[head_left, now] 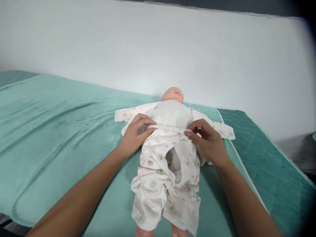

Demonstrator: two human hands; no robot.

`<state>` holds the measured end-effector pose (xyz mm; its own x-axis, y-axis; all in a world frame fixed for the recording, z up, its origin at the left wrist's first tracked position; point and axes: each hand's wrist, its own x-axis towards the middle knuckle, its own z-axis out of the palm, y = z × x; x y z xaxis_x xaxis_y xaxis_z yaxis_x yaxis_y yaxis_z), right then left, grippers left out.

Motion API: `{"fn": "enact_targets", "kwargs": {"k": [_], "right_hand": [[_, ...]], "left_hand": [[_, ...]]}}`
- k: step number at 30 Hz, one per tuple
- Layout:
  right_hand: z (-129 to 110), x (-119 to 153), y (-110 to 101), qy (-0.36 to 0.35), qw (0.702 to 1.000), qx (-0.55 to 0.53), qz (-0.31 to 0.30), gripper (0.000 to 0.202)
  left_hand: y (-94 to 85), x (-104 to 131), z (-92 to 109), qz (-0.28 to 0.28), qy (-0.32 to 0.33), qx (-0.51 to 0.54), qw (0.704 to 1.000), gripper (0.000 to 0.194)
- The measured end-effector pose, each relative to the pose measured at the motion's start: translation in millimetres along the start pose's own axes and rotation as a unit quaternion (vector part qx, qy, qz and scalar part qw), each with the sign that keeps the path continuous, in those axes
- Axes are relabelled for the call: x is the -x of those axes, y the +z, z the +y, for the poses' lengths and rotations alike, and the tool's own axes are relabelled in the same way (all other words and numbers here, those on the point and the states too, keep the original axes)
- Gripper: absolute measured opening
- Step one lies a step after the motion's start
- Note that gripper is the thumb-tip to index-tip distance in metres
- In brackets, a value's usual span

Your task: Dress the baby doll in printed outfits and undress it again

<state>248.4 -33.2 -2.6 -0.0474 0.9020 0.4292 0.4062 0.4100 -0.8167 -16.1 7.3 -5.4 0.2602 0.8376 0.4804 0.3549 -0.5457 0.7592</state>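
left hand (137, 134) and right hand (207, 140) pinch the waistband (170, 128) of the doll (172, 94)'s pants (158, 161), apparently adjusting them; an even pull seems called for.

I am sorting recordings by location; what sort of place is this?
Probably an indoor care-practice area or a bedroom: a dressed baby doll lies on a green blanket, a quilted green cover shows at the right, and a white wall stands behind.
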Motion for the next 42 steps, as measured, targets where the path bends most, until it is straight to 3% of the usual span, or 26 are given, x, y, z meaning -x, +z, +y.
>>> {"fn": "enact_targets", "kwargs": {"k": [6,10,18,25,30,33,38,42], "right_hand": [[1.4,-3.5,-9.2,-0.06,0.989,0.127,-0.05,0.014],[0.1,-5.9,-5.9,-0.084,0.989,0.1,-0.071,0.01],[15.7,-20.4,6.7,0.087,0.994,-0.051,0.032,0.016],[19.1,-26.8,11.9,0.159,0.971,-0.168,0.06,0.023],[12.7,-22.4,11.8,0.131,0.977,-0.16,0.045,0.018],[9.0,-20.5,10.3,0.104,0.983,-0.148,0.024,0.017],[10.9,-21.1,4.9,0.072,0.994,-0.084,-0.017,0.016],[13.1,-23.9,2.1,-0.016,1.0,-0.008,-0.002,0.015]], "left_hand": [[-7.8,-4.2,-2.9,-0.104,0.032,0.009,0.994,0.013],[-5.2,-16.1,-4.1,-0.139,0.011,0.042,0.989,0.014],[1.3,-63.0,-1.7,-0.155,-0.062,-0.034,0.985,0.018],[10.7,-56.3,-5.2,-0.117,-0.109,0.065,0.985,0.022],[4.5,-50.1,-4.5,-0.122,-0.103,0.093,0.983,0.024],[-3.4,-50.8,-2.1,-0.131,-0.091,0.053,0.986,0.026],[-8.1,-52.2,-1.2,-0.125,-0.002,-0.022,0.992,0.023],[-5.1,-51.7,-2.4,-0.113,0.035,-0.042,0.992,0.021]]}}
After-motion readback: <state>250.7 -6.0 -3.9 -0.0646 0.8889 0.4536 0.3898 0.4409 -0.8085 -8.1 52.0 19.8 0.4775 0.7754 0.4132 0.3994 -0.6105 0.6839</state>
